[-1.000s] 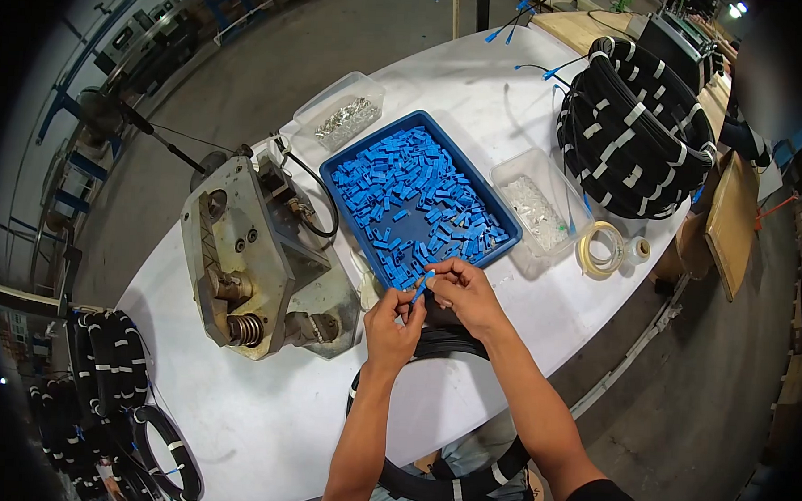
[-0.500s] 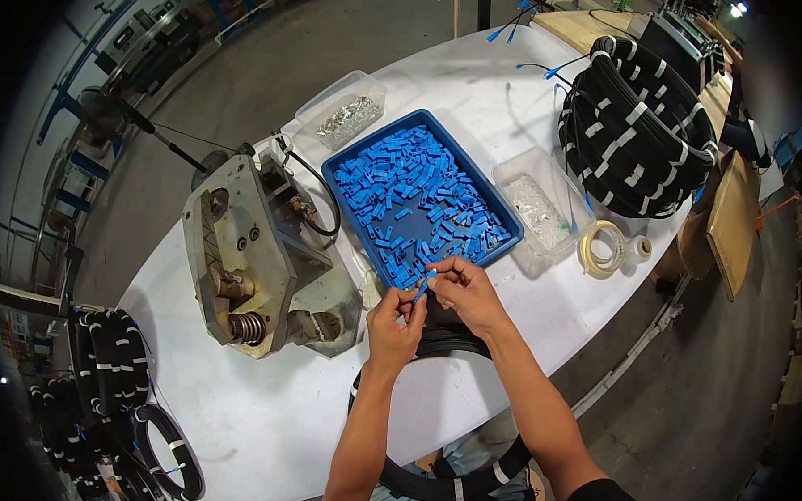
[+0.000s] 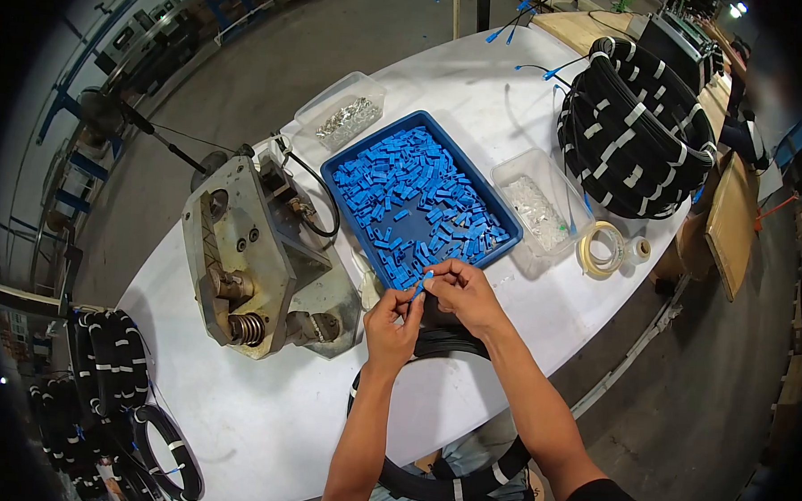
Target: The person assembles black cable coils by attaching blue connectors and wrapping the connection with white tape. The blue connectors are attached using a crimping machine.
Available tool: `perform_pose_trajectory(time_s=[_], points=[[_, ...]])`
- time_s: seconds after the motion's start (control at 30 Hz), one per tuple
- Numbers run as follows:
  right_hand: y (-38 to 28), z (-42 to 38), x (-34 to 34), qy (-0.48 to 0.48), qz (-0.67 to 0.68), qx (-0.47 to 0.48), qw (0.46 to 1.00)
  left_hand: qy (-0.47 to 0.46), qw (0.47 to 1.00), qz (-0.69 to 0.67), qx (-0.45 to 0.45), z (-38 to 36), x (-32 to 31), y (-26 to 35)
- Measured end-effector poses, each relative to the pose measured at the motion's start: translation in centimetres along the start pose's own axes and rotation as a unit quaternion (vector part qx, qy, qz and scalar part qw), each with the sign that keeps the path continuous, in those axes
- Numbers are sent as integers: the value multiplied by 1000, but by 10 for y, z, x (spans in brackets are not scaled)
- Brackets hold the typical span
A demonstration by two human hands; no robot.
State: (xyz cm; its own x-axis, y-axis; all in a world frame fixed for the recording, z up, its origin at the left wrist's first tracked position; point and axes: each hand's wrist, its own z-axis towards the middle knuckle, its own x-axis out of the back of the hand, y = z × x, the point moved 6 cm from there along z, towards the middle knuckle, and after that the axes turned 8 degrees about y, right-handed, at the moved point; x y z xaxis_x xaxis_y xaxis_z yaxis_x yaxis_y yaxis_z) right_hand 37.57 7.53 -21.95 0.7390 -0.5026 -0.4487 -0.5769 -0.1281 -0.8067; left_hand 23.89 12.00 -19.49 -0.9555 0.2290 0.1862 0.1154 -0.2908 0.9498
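Note:
A small blue cable connector (image 3: 423, 285) is pinched between the fingertips of both my hands, just over the near edge of the blue tray (image 3: 478, 175). My left hand (image 3: 392, 326) grips its lower end, while my right hand (image 3: 467, 300) has thumb and fingers closed at the upper end. The fingers partly cover the piece. Many loose blue connector housings (image 3: 396, 168) fill the tray. Below my hands, a coil of black cable (image 3: 426, 490) with white tape bands hangs over the table's near edge and my lap.
Left of the tray stands a heavy metal press (image 3: 271, 263). Clear bins of small parts, one at the back (image 3: 342, 114) and one at right (image 3: 539, 212), flank it. Tape rolls (image 3: 601, 250) and a big cable coil (image 3: 634, 135) are at right; more coils (image 3: 114, 363) hang left.
My right hand has moved down very slightly toward my left, and the fingers have shifted a little on the connector. The rest stays where it was.

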Motion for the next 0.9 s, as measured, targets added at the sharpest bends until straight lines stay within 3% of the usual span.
perform_pose_trajectory(time_s=[0.23,0.9], points=[[-2,4,6,7,66,31,997,27,999,37,-14,0,3,18],[-1,2,3,3,42,3,999,44,996,27,-67,-4,3,15]])
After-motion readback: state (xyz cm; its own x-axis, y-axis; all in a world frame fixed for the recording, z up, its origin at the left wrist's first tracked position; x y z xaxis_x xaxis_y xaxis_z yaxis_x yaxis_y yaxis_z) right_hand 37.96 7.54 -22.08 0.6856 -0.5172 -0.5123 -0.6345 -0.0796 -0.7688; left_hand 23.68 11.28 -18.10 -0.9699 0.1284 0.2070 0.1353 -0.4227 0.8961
